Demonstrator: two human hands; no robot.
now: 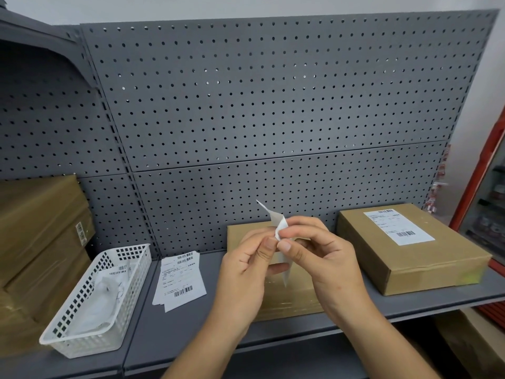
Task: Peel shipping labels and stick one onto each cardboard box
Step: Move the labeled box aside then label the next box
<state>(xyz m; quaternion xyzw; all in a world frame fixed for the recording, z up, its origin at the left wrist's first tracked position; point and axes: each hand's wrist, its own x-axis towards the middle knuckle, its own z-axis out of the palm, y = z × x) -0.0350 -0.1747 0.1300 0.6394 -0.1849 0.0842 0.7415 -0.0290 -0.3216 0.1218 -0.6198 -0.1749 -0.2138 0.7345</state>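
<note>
**Both hands pinching one label above the bare box**

Your left hand (247,265) and right hand (318,257) meet in mid-air, each closed in a pinch on the same white label (279,225). Thumbs and forefingers grip its lower part, while its top corner curls up and away above your knuckles (whether the backing has split from the sticker yet cannot be told). A strip of it hangs down between your palms.

Directly behind and below your hands lies a box (287,299) with no sticker visible on it, mostly hidden by your fingers. To the right of your right hand sits a second box (426,265), its top already carrying a label. Left of your left hand, a stack of labels (181,280) rests flat on the shelf (191,332). Farther left stands a white basket (90,302) holding crumpled paper.
</note>
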